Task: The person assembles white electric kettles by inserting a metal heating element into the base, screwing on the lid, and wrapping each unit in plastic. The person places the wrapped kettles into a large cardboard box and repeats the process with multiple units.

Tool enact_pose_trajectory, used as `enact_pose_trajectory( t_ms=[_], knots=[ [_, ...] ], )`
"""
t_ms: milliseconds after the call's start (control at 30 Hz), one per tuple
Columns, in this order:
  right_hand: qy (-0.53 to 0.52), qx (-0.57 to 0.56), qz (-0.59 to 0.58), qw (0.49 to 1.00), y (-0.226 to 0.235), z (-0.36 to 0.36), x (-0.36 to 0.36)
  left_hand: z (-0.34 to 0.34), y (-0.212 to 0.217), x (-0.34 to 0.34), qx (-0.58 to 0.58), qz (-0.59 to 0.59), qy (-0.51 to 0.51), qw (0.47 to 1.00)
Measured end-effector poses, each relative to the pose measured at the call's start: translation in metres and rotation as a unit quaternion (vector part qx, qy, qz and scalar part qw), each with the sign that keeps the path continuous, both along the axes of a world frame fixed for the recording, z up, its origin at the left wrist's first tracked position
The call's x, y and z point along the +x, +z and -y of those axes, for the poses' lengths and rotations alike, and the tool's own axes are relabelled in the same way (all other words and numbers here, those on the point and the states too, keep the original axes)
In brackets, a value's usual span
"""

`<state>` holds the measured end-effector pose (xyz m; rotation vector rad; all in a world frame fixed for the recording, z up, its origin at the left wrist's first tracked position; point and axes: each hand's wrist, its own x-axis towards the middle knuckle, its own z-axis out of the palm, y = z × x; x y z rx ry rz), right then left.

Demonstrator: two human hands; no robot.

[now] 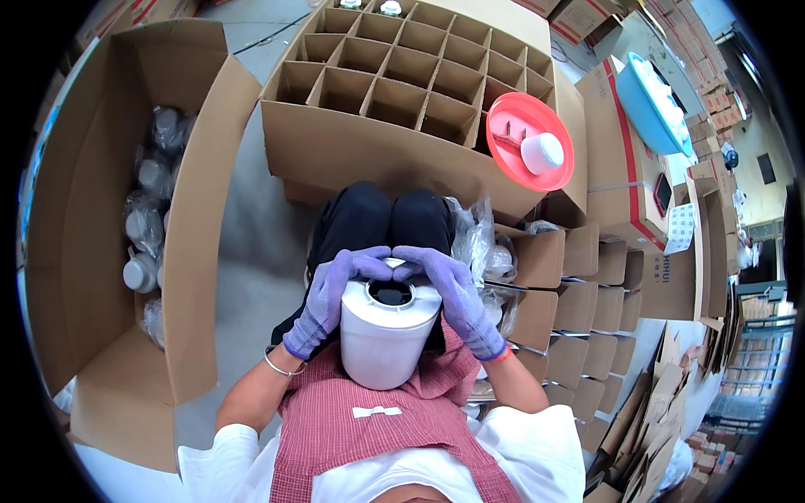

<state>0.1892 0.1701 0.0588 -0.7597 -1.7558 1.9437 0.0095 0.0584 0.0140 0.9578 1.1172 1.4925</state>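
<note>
A white rounded container [386, 356], like a jug or thermos body, rests on my lap with its round, dark-looking mouth [391, 292] turned up towards me. Purple work gloves cover both hands. My left hand [335, 293] wraps the container's far left side, and my right hand [453, 293] wraps the far right side. The fingertips of the two hands come together at the far edge, beyond the mouth, over a small white part. What the fingers press on there is partly hidden.
Ahead stands a divided carton [394, 101]; a red tray [528, 109] with a white cup [542, 154] sits on its corner. The open carton [197, 251] at left holds several bagged white items [144, 226]. Cardboard dividers [579, 310] and a blue basin [650, 109] are at right.
</note>
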Motion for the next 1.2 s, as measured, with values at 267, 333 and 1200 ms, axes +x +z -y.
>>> enact_pose_trajectory(
  t_ms=[267,333,1200],
  knots=[
    [-0.187,0.148,0.02,0.971,-0.016,0.012,-0.003,-0.034,0.006,0.001,-0.007,-0.1,-0.017,0.995],
    [-0.184,0.146,0.012,0.972,-0.016,0.013,0.005,-0.04,0.003,-0.007,-0.095,-0.035,-0.034,0.994],
    [-0.166,0.256,0.106,0.946,-0.02,-0.051,0.069,-0.007,0.003,-0.077,0.113,0.012,0.054,0.992]
  ],
)
